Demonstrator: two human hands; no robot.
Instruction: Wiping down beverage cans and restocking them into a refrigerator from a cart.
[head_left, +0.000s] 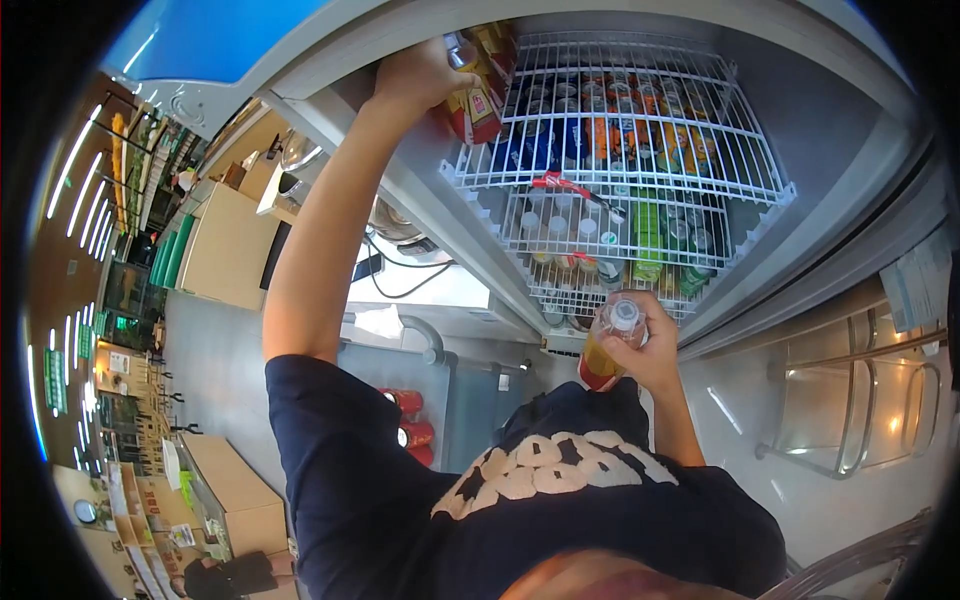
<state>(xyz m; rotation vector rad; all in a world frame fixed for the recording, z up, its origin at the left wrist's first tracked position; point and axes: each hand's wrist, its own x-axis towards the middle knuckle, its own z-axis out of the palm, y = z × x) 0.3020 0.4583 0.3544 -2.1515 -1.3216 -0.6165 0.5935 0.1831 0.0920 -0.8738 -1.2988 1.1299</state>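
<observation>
My left hand (420, 73) reaches up to the upper left of an upright drinks refrigerator, gripping a plastic bottle with a red and yellow label (474, 112). Another similarly coloured bottle (495, 45) stands just behind it, at the left end of the top wire shelf (615, 116). Lower down, in front of my torso, my right hand (654, 341) is closed around a second capped bottle (598, 361), also red and yellow. That bottle is tilted, its clear cap towards me.
Blue, orange and yellow cans (615, 135) and white-capped bottles (570, 229) show through the wire shelves. A red strip (562, 184) hangs at the shelf front. Left of me a grey cart (469, 420) carries red cans (415, 435). A metal trolley (847, 405) stands right.
</observation>
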